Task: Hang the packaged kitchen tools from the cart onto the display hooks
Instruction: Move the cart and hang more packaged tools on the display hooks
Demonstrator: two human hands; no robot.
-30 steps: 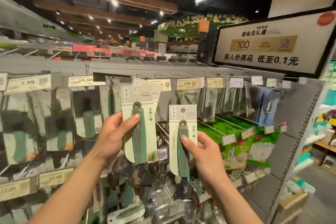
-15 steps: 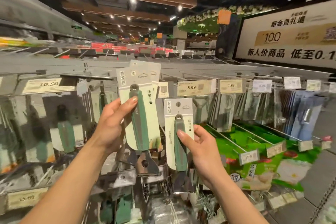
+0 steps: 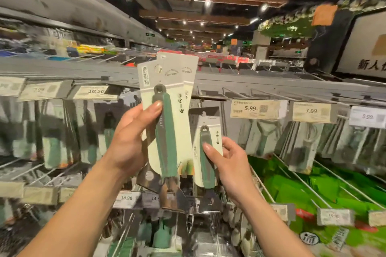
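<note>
The left grip (image 3: 129, 142) is holding a fanned bunch of carded tools (image 3: 181, 137), thumb pressing the front green handle; the right grip (image 3: 227, 162) is pinching a single carded tool (image 3: 208, 123) beside the 5.99 price tag (image 3: 254, 108).

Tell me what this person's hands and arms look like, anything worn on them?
No sleeves show: the left forearm and right forearm are bare to the frame's edge. The left hand and right hand wear no gloves, rings, watch or bracelet. The nails look short and unpainted.

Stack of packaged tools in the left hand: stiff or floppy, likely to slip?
Probably stiff: the backing cards stand straight above the left hand. Likely bottom-heavy: metal heads hang below. May slide apart, since they're fanned.
</note>
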